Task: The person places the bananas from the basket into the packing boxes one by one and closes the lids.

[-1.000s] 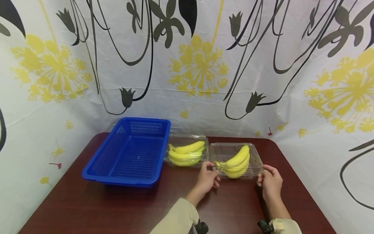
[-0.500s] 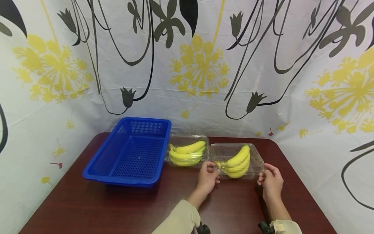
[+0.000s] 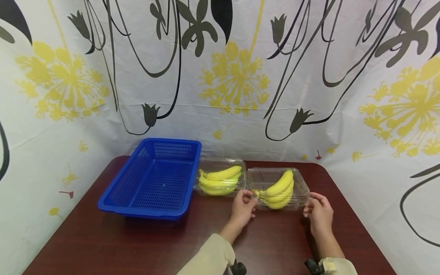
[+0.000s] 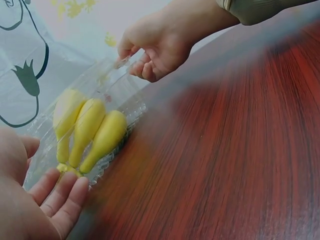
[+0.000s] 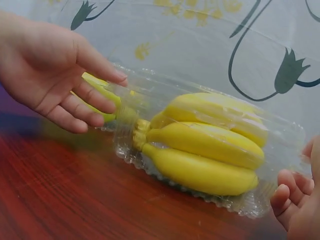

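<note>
A bunch of yellow bananas [image 3: 279, 193] lies in a clear plastic clamshell container [image 3: 302, 191] at the right of the table. My left hand [image 3: 242, 208] is at its left end, near the banana stems. In the right wrist view its fingers are extended and spread, with the thumb tip right at the container's edge. My right hand [image 3: 320, 214] is at the opposite end. The left wrist view shows that hand [image 4: 160, 47] pinching the container's corner, its other fingers curled below. A second clear container [image 3: 206, 164] with bananas [image 3: 220, 181] sits just left of the first.
A large blue plastic basket [image 3: 159, 212] with perforated walls stands at the left, beside the second container. The dark red-brown table [image 3: 137, 244] ends at a white patterned curtain [image 3: 220, 130] along the back and sides.
Almost nothing. The container and my left hand have shifted very slightly left; my right hand stays at the container's right end.
</note>
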